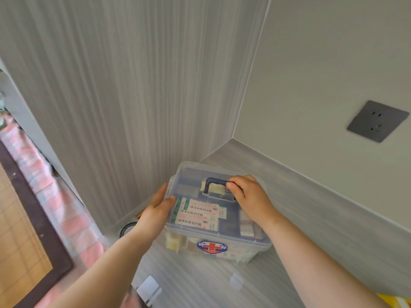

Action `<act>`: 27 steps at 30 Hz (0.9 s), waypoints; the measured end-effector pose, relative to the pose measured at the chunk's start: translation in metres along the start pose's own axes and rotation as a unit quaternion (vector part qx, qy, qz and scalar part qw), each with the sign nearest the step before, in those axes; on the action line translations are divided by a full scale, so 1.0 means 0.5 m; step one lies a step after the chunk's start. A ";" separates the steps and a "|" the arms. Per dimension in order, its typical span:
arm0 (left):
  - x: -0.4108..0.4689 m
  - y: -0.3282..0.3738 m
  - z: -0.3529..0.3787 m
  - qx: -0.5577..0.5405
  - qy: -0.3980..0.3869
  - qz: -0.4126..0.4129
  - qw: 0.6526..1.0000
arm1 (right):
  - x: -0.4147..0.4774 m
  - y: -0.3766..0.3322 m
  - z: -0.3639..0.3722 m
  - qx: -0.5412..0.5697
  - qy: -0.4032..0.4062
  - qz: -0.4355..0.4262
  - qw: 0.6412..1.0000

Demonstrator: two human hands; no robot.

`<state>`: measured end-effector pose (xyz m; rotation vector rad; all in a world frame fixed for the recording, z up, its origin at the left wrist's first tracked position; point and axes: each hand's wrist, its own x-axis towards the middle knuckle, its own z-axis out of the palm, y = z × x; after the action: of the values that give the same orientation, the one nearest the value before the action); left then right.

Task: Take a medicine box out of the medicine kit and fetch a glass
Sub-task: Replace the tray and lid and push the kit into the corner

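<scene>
Right now your right hand (249,197) is curled closed around the dark blue handle (213,184) on top of the medicine kit (216,213), fingers wrapped over its right end. Your left hand (158,211) is open and flat, palm pressed against the kit's left side just under the lid's rim, steadying it. The kit is a clear plastic box with a red cross badge (212,247) on its front wall, and it sits on a grey wood-grain counter (200,283), pushed into the far corner where two walls meet. Through the clear top you can make out white and green medicine boxes (199,215) lying flat in the upper layer; none has been taken out yet. Whether the lid is latched cannot be told from here. A second clear container (127,225) is partly hidden behind your left wrist, touching or just beside the kit. A grey wall socket (378,121) is on the right wall, well apart from the kit. No glass is in view. The likely risk: if you pull up on the handle while the lid is unlatched, the top could come away and the packed boxes spill. Dragging the kit out of the corner could also knock the neighbouring container toward the counter's left edge.
</scene>
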<state>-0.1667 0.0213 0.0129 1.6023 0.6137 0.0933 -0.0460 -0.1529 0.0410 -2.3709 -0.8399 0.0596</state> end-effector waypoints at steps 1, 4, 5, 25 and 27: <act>0.001 0.004 0.002 0.004 0.004 0.000 1.000 | 0.001 0.000 -0.001 -0.001 -0.003 -0.003 1.000; 0.008 0.014 0.006 0.019 0.022 -0.014 0.999 | 0.002 -0.005 -0.005 -0.002 -0.006 -0.018 1.000; 0.010 0.014 0.006 0.019 0.027 -0.018 0.999 | 0.003 -0.007 -0.008 0.001 -0.007 -0.023 1.000; 0.001 -0.003 0.010 0.021 0.042 0.020 0.999 | -0.013 -0.005 0.010 0.004 -0.013 -0.035 0.999; 0.001 -0.002 0.010 0.026 0.040 0.020 0.999 | -0.006 0.000 0.013 0.004 0.000 -0.014 1.000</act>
<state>-0.1645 0.0172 0.0111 1.6678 0.6498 0.1732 -0.0497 -0.1510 0.0351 -2.3509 -0.8719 0.0499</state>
